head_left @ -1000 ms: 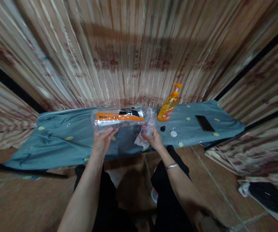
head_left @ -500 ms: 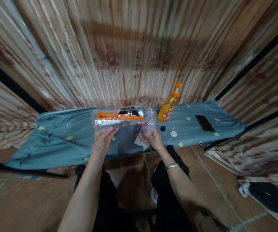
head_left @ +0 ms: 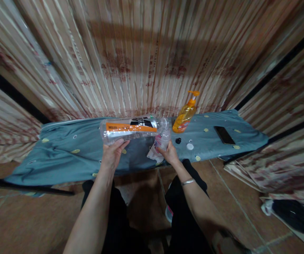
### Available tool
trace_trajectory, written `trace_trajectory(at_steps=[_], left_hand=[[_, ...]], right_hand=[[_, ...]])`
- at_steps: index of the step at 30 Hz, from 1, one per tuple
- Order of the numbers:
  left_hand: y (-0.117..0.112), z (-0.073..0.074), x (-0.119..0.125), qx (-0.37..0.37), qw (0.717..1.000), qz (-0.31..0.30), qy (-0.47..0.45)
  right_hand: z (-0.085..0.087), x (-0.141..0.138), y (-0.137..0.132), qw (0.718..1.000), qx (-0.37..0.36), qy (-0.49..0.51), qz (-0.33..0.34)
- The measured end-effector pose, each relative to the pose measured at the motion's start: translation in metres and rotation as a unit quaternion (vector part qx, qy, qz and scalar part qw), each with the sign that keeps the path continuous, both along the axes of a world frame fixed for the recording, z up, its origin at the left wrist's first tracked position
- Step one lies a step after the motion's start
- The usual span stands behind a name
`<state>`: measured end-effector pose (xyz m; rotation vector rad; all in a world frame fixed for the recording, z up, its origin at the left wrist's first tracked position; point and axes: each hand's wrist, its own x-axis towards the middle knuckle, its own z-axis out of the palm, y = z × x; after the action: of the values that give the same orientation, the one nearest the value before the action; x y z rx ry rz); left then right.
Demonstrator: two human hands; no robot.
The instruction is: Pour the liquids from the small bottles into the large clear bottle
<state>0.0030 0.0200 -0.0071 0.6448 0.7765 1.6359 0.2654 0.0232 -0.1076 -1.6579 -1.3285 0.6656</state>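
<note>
My left hand is closed on the lower side of a large clear plastic bottle with an orange, black and silver label. That bottle lies on its side in the air, its neck pointing right. My right hand grips a smaller clear plastic bottle, upright, with a pink-and-white label. The large bottle's neck meets the small bottle's upper part; whether they touch I cannot tell. A whitish cloth or paper sits beside the small bottle's base. To the right are a black cap and a white cap.
An orange pump bottle stands on the blue-green cloth-covered table, behind the caps. A dark phone lies at the right. Patterned curtains hang behind, and black bars run along both sides.
</note>
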Motion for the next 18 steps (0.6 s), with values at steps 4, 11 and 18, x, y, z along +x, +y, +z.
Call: trace_trajectory(at_steps=[4, 11, 18], left_hand=[[-0.0001, 0.0006, 0.0011, 0.0, 1.0, 0.001, -0.001], [-0.0008, 0.0012, 0.0011, 0.007, 1.0, 0.002, 0.019], [0.0004, -0.0017, -0.0003, 0.001, 1.0, -0.001, 0.012]], right_hand=[[0.0019, -0.0004, -0.001, 1.0, 0.0, -0.002, 0.003], [-0.0019, 0.0025, -0.0003, 1.0, 0.001, -0.004, 0.007], [-0.0031, 0.0033, 0.0007, 1.0, -0.005, -0.004, 0.007]])
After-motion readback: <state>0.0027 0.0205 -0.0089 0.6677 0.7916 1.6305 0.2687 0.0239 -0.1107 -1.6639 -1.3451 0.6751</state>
